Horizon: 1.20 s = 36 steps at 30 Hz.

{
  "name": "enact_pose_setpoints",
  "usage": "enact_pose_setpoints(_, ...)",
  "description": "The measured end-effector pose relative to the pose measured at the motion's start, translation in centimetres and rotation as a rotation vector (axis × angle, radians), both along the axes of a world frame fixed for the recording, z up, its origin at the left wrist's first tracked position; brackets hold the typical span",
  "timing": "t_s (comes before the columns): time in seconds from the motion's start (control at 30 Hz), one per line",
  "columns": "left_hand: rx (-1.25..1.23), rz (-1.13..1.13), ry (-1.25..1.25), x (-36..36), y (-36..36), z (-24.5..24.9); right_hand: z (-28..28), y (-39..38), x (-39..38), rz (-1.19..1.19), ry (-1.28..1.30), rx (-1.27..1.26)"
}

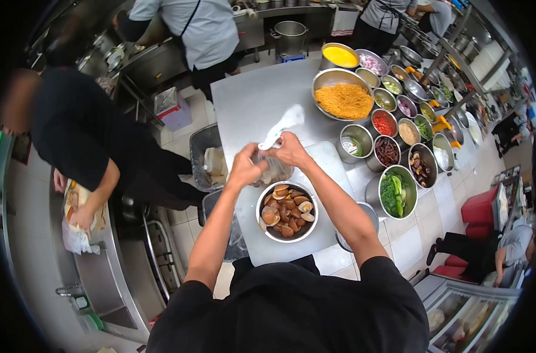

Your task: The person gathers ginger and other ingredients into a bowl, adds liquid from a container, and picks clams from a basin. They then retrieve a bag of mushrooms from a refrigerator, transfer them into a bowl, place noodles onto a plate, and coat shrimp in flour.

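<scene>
Both of my hands are at a clear plastic bag [275, 172] with brownish contents that I cannot make out. My left hand [248, 167] is closed on the bag's left side, near its neck. At the neck, my right hand [291, 150] pinches the plastic, and the white top of the bag [290, 117] sticks up beyond my fingers, blurred. Just below the bag, nearer my body, a metal bowl [259, 220] holds brown-shelled clams [286, 215]. This bowl rests on a white cutting board [327, 235].
Metal containers of ingredients crowd the table's right side, including noodles [344, 100], red peppers [384, 123] and leafy greens [392, 194]. Dark bins [200, 141] stand left of the steel table [238, 97]. A co-worker [85, 129] bends over a sink counter at left; others work at the back.
</scene>
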State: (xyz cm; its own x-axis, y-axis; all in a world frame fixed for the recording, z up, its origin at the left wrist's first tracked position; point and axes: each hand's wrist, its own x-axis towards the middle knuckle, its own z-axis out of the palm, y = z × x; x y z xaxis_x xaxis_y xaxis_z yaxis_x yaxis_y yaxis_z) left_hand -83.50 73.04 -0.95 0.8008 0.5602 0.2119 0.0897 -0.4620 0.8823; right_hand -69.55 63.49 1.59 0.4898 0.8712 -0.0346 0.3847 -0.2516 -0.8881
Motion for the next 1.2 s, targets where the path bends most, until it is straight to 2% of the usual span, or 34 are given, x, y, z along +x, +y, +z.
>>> enact_pose_setpoints(0.07, 0.085, -0.015, 0.045, 0.6, 0.1, 0.2, 0.5, -0.6, 0.4, 0.093, 0.186, 0.251)
enact_pose_setpoints(0.1, 0.177, -0.014, 0.092, 0.8, 0.4, 0.5, 1.8, -1.7, 0.8, 0.083, 0.13, 0.155)
enact_pose_setpoints(0.2, 0.11, -0.082, -0.067, 1.7, 1.8, 1.2, 2.9, -5.2, 3.3, 0.004, -0.041, 0.151)
enact_pose_setpoints(0.27, 0.175, -0.118, -0.072, 2.5, 2.7, 0.6, 2.1, -7.4, 5.2, 0.006, -0.149, 0.207)
enact_pose_setpoints(0.33, 0.535, -0.192, -0.433, 4.0, 3.1, -1.7, 2.0, -9.8, 4.4, -0.32, -0.136, 0.101)
enact_pose_setpoints(0.37, 0.215, -0.17, 0.011, 3.8, 1.8, 1.8, 1.4, -10.9, 4.5, -0.332, -0.141, 0.107)
enact_pose_setpoints(0.43, 0.153, -0.162, 0.016, 4.3, 1.5, 0.4, -0.2, -13.0, 4.5, -0.635, -0.124, 0.209)
enact_pose_setpoints(0.47, 0.09, -0.148, 0.024, 4.7, 1.3, 0.3, -0.1, -13.7, 4.2, -0.643, -0.127, 0.218)
enact_pose_setpoints(0.53, 0.152, -0.19, -0.039, 5.9, 0.1, -0.3, -0.3, -15.0, 3.4, -0.684, -0.069, 0.275)
enact_pose_setpoints(0.57, 0.09, -0.249, -0.105, 6.5, -1.0, 0.1, -1.0, -15.2, 3.2, -0.566, -0.146, 0.413)
enact_pose_setpoints(0.6, 0.023, -0.309, -0.165, 6.8, -2.4, 0.8, -0.6, -15.0, 2.4, -0.577, -0.139, 0.409)
enact_pose_setpoints(0.63, 0.02, -0.32, -0.157, 7.0, -4.1, 1.5, -0.2, -14.3, 1.7, -0.527, 0.029, 0.471)
enact_pose_setpoints(0.7, 0.072, -0.388, 0.091, 7.4, -6.9, 4.4, 0.2, -13.3, 1.6, -0.399, 0.297, 0.561)
enact_pose_setpoints(0.8, 0.191, -0.487, 0.159, 8.7, -6.8, 4.7, 1.1, -13.3, 1.6, -0.384, 0.305, 0.616)
enact_pose_setpoints(0.83, 0.067, -0.518, -0.056, 8.9, -6.4, 4.0, 1.2, -13.7, 1.9, -0.402, 0.382, 0.647)
enact_pose_setpoints(0.97, 0.016, -0.485, -0.034, 7.9, -4.6, 5.7, 2.3, -17.2, 2.5, -0.481, 0.307, 0.62)
enact_pose_setpoints(1.0, 0.018, -0.48, -0.036, 7.9, -4.4, 5.3, 2.2, -17.9, 2.7, -0.484, 0.286, 0.678)
enact_pose_setpoints(1.1, -0.072, -0.495, -0.181, 7.8, -4.4, 4.5, 2.2, -18.1, 2.4, -0.535, 0.252, 0.731)
enact_pose_setpoints(1.17, -0.215, -0.518, -0.103, 8.2, -5.8, 4.4, 1.7, -17.7, 2.4, -0.619, 0.082, 0.676)
enact_pose_setpoints(1.2, -0.218, -0.512, -0.108, 8.2, -6.9, 5.4, 2.6, -17.1, 1.6, -0.587, 0.06, 0.6)
